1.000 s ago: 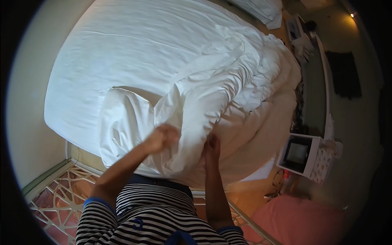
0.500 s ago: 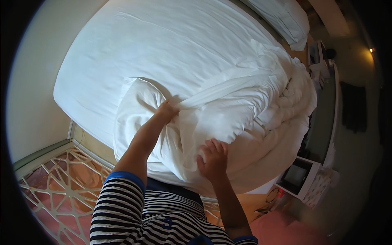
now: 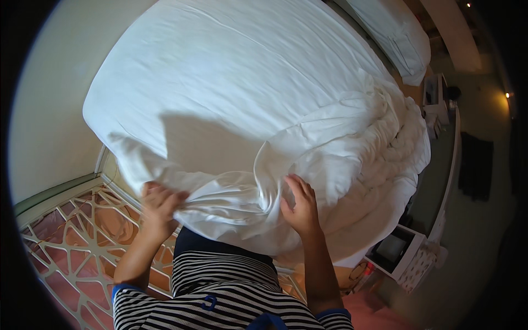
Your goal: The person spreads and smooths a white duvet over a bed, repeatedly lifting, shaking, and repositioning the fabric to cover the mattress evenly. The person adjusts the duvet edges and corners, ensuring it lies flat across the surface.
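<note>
Left hand (image 3: 159,204), blurred, fingers closed on white bedding (image 3: 341,151) by bed's (image 3: 220,66) near edge; right hand (image 3: 301,208) half open, no hold visible. Bedding bunched along near and right edges. Step: seemingly spreading; next calls for right-hand grip.

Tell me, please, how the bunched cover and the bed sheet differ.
The cover is bunched into deep folds, while the bed sheet lies spread out with only shallow creases. The left hand grips a gathered part of the cover; neither hand holds the bed sheet. The cover lies on top, the bed sheet beneath. Both are white cloth.
</note>
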A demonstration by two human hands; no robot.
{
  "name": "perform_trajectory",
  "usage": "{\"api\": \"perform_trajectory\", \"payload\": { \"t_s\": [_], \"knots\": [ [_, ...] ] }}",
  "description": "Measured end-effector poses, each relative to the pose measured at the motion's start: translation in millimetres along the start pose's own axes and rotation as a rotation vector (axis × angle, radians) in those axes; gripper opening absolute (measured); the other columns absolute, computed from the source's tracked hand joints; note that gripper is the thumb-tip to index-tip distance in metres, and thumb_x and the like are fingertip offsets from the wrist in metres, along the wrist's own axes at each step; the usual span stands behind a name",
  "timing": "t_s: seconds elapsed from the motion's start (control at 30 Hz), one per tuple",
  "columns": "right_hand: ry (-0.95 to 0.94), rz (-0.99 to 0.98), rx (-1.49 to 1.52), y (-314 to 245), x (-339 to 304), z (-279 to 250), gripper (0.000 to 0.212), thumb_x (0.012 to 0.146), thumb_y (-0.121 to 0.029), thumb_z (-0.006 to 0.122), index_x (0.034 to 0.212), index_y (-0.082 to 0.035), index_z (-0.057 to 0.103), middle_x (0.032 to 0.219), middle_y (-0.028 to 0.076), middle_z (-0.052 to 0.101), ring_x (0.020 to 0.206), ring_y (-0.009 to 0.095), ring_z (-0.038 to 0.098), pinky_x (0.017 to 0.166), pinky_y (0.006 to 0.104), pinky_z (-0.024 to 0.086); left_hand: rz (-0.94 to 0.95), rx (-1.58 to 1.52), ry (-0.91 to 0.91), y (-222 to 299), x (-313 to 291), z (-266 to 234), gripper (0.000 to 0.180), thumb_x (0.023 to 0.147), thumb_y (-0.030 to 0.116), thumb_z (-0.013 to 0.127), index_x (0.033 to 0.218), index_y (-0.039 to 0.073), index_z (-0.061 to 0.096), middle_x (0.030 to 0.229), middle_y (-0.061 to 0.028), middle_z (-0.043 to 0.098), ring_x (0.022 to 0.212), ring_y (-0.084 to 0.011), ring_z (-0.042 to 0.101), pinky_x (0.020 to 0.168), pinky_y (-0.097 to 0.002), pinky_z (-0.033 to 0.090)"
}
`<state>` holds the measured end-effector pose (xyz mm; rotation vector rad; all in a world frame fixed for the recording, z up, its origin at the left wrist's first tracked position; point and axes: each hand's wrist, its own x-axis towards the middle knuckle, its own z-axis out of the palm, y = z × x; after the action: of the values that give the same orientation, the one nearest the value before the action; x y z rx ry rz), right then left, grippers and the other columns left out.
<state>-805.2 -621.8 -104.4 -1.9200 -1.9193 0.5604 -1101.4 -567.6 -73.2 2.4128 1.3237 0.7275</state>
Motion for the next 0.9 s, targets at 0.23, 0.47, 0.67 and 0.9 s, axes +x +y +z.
{"api": "perform_trajectory", "payload": {
  "t_s": [0.23, 0.47, 0.67, 0.9],
  "knots": [
    [-0.126, -0.183, -0.034, -21.8, 59.2, -12.6, 0.018, 0.068, -0.003, 0.054, 0.085, -0.005, 0.055, 0.079, 0.011, 0.057, 0.067, 0.027, 0.053, 0.061, 0.0342, 0.043, -0.119, 0.171, 0.324, -26.8, -27.2, -73.5, 0.023, 0.047, 0.005, 0.061, 0.069, 0.005, 0.056, 0.050, -0.0007, 0.035, 0.046, -0.0171, 0.037, 0.050, -0.0289, 0.030],
    [0.330, -0.172, -0.039, -41.8, 23.6, -39.6, 0.005, 0.071, -0.002, 0.050, 0.076, -0.002, 0.050, 0.074, 0.012, 0.054, 0.064, 0.030, 0.052, 0.057, 0.0344, 0.043, -0.384, 0.188, 0.133, -81.1, -67.3, -12.9, 0.024, 0.057, -0.006, 0.052, 0.078, 0.005, 0.054, 0.064, -0.0082, 0.051, 0.058, -0.0258, 0.048, 0.053, -0.0327, 0.035],
    [-0.023, -0.048, -0.236, 5.7, -26.2, 32.9, 0.015, 0.069, -0.002, 0.052, 0.084, -0.002, 0.053, 0.091, 0.013, 0.054, 0.082, 0.029, 0.051, 0.072, 0.0372, 0.041, -0.438, 0.199, 0.003, -127.8, -76.9, 47.6, 0.020, 0.060, -0.002, 0.051, 0.079, 0.004, 0.049, 0.079, -0.0115, 0.052, 0.070, -0.0289, 0.051, 0.062, -0.0360, 0.041],
    [-0.011, -0.031, -0.002, -33.8, -8.9, 86.8, 0.024, 0.068, -0.005, 0.054, 0.093, -0.003, 0.053, 0.098, 0.014, 0.052, 0.088, 0.031, 0.051, 0.075, 0.0370, 0.041, -0.326, -0.169, -0.381, -125.2, -57.0, 39.3, 0.068, 0.053, 0.050, 0.066, 0.103, 0.005, 0.050, 0.108, -0.0139, 0.042, 0.105, -0.0304, 0.035, 0.089, -0.0451, 0.024]
  ]
}}
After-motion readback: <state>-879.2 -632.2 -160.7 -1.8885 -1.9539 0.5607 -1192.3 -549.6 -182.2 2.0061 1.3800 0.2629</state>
